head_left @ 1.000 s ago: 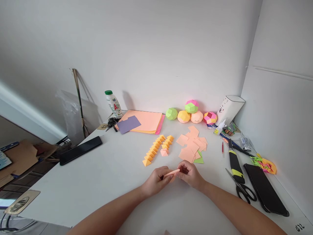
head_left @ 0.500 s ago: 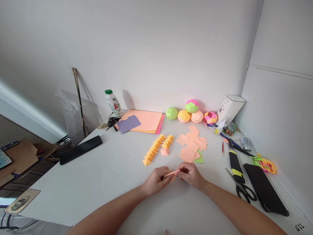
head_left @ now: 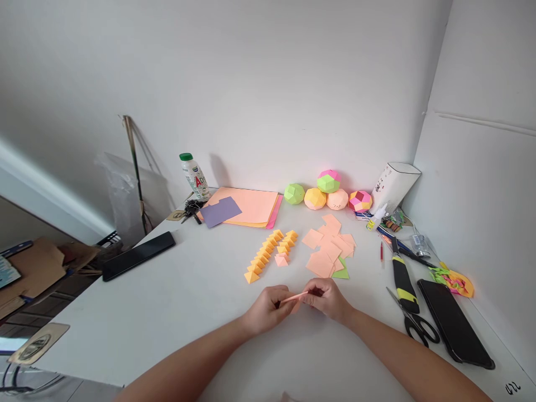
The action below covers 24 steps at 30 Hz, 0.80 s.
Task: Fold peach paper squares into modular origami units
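Observation:
Between my two hands is a small folded piece of peach paper (head_left: 295, 298), seen nearly edge-on. My left hand (head_left: 270, 307) is closed on its left end, thumb in front. Its right end is pinched by the thumb and fingers of my right hand (head_left: 326, 298). Just beyond the hands lie two rows of folded orange paper pieces (head_left: 260, 261), and the shorter row ends in a folded peach piece (head_left: 282, 260). Flat peach paper cutouts (head_left: 324, 259) are heaped beyond my right hand, with a green cutout (head_left: 341, 272) partly under them.
Paper balls (head_left: 315, 199) stand along the wall beside stacked coloured sheets (head_left: 251, 205) with a purple piece (head_left: 221, 212). At right lie scissors (head_left: 414, 324), a utility knife (head_left: 404, 283), a phone (head_left: 454, 324) and a glue bottle (head_left: 377, 218). A drink bottle (head_left: 195, 177) stands back left.

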Each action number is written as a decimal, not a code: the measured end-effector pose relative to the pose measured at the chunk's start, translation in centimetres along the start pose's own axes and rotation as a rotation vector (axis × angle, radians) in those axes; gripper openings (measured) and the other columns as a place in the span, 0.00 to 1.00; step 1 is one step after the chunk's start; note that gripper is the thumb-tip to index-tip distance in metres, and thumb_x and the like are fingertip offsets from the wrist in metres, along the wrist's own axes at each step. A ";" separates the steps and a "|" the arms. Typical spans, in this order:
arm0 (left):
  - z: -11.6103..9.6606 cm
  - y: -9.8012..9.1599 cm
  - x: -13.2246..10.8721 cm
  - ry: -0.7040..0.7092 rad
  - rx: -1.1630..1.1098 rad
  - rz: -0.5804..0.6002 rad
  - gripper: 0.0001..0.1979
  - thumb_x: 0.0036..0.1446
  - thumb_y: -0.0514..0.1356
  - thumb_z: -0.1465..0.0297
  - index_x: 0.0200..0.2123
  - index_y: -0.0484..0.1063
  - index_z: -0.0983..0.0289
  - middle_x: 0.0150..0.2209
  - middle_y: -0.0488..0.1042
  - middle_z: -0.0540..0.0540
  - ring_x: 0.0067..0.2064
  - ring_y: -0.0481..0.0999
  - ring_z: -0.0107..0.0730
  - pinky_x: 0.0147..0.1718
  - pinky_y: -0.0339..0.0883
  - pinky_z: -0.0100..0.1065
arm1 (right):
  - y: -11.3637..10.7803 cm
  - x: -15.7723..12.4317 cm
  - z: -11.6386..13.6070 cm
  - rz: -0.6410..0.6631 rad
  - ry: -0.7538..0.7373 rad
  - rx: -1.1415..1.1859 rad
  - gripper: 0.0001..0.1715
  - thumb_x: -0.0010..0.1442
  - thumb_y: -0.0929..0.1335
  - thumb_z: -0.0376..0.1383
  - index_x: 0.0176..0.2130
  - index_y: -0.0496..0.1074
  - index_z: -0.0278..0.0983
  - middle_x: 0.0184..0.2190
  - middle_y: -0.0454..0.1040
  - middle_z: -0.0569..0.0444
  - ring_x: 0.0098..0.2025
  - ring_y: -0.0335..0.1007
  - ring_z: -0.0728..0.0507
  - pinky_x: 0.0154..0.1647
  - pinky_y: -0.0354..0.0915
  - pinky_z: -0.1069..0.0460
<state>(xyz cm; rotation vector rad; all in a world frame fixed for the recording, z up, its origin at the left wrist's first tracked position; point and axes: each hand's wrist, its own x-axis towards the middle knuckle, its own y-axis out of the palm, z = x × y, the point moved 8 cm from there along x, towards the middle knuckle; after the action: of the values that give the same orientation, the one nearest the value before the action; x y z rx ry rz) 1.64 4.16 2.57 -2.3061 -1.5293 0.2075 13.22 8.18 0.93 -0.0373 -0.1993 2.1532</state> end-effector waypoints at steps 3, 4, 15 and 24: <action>0.0 0.0 0.0 -0.003 0.002 -0.002 0.21 0.61 0.50 0.61 0.19 0.64 0.65 0.21 0.54 0.47 0.24 0.55 0.24 0.23 0.54 0.27 | 0.0 0.0 0.2 0.001 0.002 0.002 0.15 0.50 0.72 0.44 0.24 0.70 0.35 0.19 0.65 0.58 0.21 0.58 0.50 0.22 0.56 0.54; 0.0 0.0 0.0 -0.001 0.004 -0.005 0.21 0.61 0.50 0.61 0.19 0.64 0.65 0.21 0.54 0.47 0.24 0.55 0.24 0.23 0.54 0.27 | 0.0 0.0 0.2 0.002 0.005 0.005 0.15 0.50 0.72 0.44 0.24 0.70 0.35 0.19 0.65 0.58 0.21 0.58 0.50 0.22 0.56 0.54; 0.2 -0.1 0.0 -0.001 0.001 -0.016 0.23 0.60 0.49 0.58 0.17 0.61 0.65 0.21 0.54 0.47 0.23 0.55 0.23 0.23 0.55 0.27 | 0.0 0.1 0.2 0.024 0.038 0.044 0.15 0.50 0.72 0.45 0.24 0.71 0.36 0.20 0.65 0.58 0.22 0.60 0.50 0.22 0.58 0.54; 0.0 -0.2 0.0 -0.022 0.010 -0.004 0.22 0.60 0.50 0.60 0.17 0.59 0.65 0.22 0.55 0.47 0.24 0.55 0.24 0.23 0.54 0.28 | -0.2 0.1 -0.6 0.034 0.076 0.129 0.13 0.49 0.73 0.42 0.27 0.70 0.36 0.22 0.66 0.58 0.23 0.61 0.50 0.25 0.60 0.54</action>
<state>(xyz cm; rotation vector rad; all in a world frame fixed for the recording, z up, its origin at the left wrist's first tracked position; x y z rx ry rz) 1.52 4.24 2.66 -2.3005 -1.5393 0.2393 13.39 8.45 0.37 -0.0486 -0.0162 2.1893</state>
